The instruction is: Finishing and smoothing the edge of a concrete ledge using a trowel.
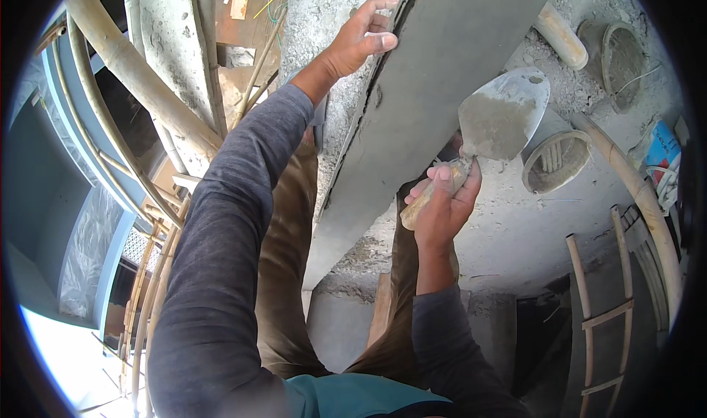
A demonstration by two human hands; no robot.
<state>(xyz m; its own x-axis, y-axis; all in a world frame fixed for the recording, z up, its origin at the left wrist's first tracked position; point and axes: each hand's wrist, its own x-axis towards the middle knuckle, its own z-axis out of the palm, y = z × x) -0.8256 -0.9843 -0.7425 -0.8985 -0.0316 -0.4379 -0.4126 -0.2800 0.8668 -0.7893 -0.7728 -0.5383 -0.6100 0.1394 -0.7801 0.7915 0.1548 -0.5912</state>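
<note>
Your right hand (445,208) clamps a broad, mortar-smeared trowel (507,117); your left hand (356,44), fingers apart, nears the grey beam's (442,64) left edge.

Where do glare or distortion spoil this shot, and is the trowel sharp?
Head view: glare blows out the lower-left patch; fisheye darkens the corners and the bamboo pole at right looks bowed; the trowel reads fairly sharp.

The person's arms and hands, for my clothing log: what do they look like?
The left sleeve and right sleeve are long, dark grey and creased, the left one faintly mottled. Each ends near the wrist. The left hand and right hand wear no gloves, and no ring or watch shows.
</note>
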